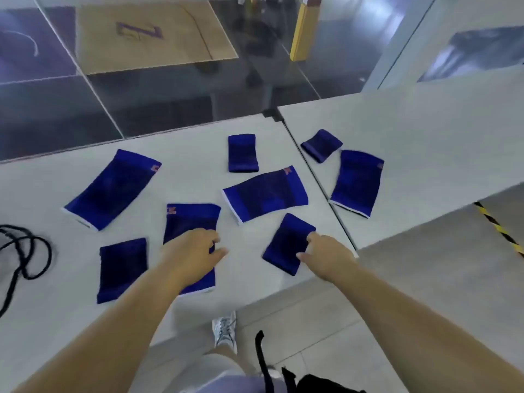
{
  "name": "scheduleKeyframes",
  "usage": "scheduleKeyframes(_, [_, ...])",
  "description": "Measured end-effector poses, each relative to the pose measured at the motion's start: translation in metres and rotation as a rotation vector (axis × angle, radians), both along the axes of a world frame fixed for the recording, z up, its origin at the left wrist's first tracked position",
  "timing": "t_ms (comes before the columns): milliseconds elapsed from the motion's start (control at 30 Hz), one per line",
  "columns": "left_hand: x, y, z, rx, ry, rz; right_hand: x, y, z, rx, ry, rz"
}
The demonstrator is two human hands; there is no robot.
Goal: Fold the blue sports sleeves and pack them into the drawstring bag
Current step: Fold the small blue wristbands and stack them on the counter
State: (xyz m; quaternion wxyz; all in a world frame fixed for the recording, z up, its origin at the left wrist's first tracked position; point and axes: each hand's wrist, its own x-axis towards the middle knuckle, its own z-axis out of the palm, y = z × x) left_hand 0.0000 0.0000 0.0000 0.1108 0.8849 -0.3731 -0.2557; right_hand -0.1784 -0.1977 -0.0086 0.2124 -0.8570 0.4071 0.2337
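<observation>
On the desk (198, 154), eight blue sleeves are lying flat, none folded yet. Left hand (192, 251) is resting loose-fingered on a long sleeve (192, 219) that is pointing away from the person. Right hand (323, 256) is pinching the near edge of a small sleeve (286, 242). Small orange marks are too blurry to read. No bag is clearly showing.

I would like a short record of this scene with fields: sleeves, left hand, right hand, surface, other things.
sleeves: eight blue pieces spread flat, none overlapping
left hand: rests on long sleeve, fingers loosely curled
right hand: pinches edge of small sleeve
surface: white table
other things: black cord at left edge
</observation>
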Motion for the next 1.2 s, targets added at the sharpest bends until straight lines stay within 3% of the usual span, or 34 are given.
scheduleKeyframes(167, [0.039, -0.022, -0.017, -0.003, 0.018, -0.055, 0.026, 0.004, -0.015, -0.022, 0.003, -0.200])
scheduleKeyframes(467, [0.072, -0.067, -0.027, -0.038, 0.130, -0.037, 0.033, -0.014, -0.026, 0.181, -0.186, -0.490])
scheduleKeyframes(833, [0.091, -0.122, -0.023, -0.146, 0.110, 0.112, 0.032, -0.072, 0.022, 0.180, -0.146, 0.034])
scheduleKeyframes(967, [0.104, -0.145, -0.028, -0.198, 0.088, 0.221, 0.041, -0.101, 0.041, 0.151, -0.207, 0.089])
scheduleKeyframes(1200, [0.131, -0.190, -0.051, -0.076, 0.061, 0.389, 0.069, -0.141, 0.047, 0.045, -0.398, 0.081])
